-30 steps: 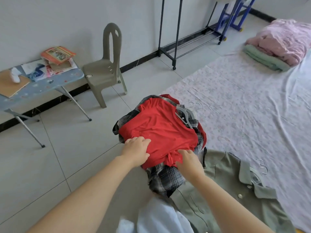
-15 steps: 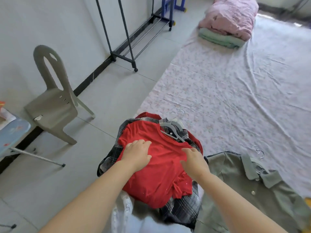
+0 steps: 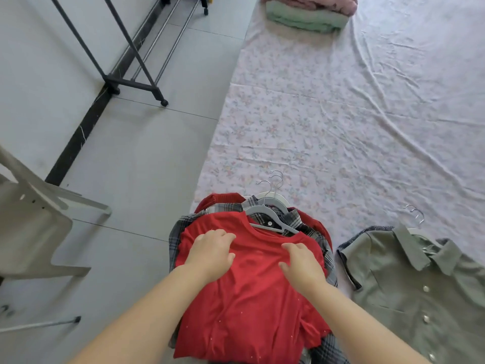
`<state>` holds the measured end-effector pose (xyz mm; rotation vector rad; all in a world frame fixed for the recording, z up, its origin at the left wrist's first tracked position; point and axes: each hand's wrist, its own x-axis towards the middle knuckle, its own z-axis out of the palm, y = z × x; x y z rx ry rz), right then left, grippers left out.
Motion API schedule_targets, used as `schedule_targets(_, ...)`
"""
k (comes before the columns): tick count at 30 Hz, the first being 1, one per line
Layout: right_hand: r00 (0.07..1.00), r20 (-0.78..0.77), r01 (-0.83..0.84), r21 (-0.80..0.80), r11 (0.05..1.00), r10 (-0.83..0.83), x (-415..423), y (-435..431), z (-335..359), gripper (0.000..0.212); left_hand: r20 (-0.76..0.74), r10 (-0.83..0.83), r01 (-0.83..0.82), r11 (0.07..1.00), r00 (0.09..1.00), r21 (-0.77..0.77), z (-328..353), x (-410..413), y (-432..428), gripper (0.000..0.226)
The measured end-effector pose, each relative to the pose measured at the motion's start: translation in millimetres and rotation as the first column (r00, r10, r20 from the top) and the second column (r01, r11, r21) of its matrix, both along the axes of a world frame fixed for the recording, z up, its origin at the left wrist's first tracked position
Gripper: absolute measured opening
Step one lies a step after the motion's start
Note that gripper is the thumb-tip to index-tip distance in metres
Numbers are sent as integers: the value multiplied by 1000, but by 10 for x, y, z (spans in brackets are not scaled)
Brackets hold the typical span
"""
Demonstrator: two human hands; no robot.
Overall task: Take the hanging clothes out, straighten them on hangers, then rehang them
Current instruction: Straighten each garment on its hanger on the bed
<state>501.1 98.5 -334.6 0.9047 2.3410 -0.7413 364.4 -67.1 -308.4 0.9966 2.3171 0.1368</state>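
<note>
A red T-shirt [image 3: 252,306] lies on top of a pile of clothes at the edge of the floral sheet [image 3: 328,122]. A grey plastic hanger [image 3: 273,222] sits at its neckline, with metal hooks pointing away. Under it is a plaid shirt [image 3: 325,261] and another red garment [image 3: 217,200]. My left hand [image 3: 212,253] rests flat on the T-shirt's left shoulder area. My right hand [image 3: 301,264] rests flat on its right side. Both have fingers spread, gripping nothing. A green button shirt [image 3: 409,285] on a hanger lies to the right.
A black clothes rack [image 3: 123,74] on wheels stands by the wall at the upper left. A grey plastic chair [image 3: 34,222] is at the left. Folded green [image 3: 304,18] and pink bedding sits at the sheet's far end. Grey tile floor [image 3: 147,153] lies left of the sheet.
My view has swung right and down, so the ironing board has left the frame. My hands have slid up the red T-shirt from its lower hem toward the shoulders.
</note>
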Motion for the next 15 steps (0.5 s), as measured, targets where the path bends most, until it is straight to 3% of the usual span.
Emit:
schedule_targets(9,994,-100,56,44,997,-51,-754,348,-916,49,21,25,-25,1000,999,0,-775,-246,315,49)
schedule_targets(15,993,-113,51,56,997,-45,-920,434,-1275,59,53,57,-57,998,997,-3,-1063,-219,314,49)
